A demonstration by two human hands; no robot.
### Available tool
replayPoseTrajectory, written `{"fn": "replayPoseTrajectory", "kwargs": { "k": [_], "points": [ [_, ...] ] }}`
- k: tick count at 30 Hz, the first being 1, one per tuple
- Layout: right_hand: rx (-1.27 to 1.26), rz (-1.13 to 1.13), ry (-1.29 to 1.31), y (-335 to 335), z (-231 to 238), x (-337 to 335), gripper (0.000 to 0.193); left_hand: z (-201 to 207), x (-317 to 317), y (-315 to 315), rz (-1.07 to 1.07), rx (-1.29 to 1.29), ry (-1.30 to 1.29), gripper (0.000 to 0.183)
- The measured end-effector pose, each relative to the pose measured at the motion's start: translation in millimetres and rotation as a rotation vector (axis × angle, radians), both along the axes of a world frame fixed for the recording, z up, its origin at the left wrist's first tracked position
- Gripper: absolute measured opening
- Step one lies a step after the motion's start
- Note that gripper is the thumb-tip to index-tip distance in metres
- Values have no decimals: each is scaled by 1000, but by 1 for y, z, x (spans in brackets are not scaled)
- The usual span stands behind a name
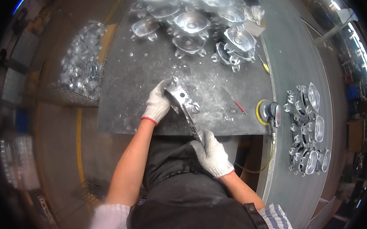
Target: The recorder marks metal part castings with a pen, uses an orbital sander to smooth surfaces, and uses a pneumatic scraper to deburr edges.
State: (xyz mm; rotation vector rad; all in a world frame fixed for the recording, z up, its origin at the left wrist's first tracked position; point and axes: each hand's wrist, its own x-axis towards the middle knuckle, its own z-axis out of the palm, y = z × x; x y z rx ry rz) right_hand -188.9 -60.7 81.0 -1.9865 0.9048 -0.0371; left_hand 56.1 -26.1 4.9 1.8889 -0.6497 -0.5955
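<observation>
My left hand (158, 101), in a white knit glove with a red cuff, grips a silvery metal casting (180, 94) by its upper left side. The casting is tilted up on edge above the worktable (119, 93), near its front edge. My right hand (214, 155), gloved the same way, is wrapped round the lower end of a long, narrow dark file (190, 119). The file's upper end lies against the casting. My right fingers hide the end that they hold.
Several bowl-shaped castings (191, 22) crowd the table's far side. A red pen-like tool (239, 107) and a disc sander (268, 112) with a hose lie at the right. More castings (308, 132) stand on the grey side surface. A mesh bin (83, 62) of metal pieces stands left.
</observation>
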Motion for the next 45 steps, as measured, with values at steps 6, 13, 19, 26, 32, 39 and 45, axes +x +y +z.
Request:
{"fn": "replayPoseTrajectory", "kwargs": {
  "k": [6,13,19,26,32,39,45],
  "points": [
    [-42,-79,2,-4,-6,0,53,13,-5,-3,-24,11,29,47],
    [-76,-76,-68,-4,10,-11,56,15,-1,3,-58,38,-51,50],
    [-62,-39,16,-9,7,-10,54,9,-2,2,-39,37,-89,49],
    [-53,-7,75,-7,4,-2,52,1,-2,-1,-17,2,-76,44],
    [-54,25,-23,-2,1,-1,47,0,-1,-2,-12,27,-97,44],
    [-30,41,-104,-4,-9,-4,40,-5,1,0,-1,-11,-68,47],
    [-34,-49,-76,-4,-1,2,41,2,-2,0,4,21,-48,52]
  ]
}}
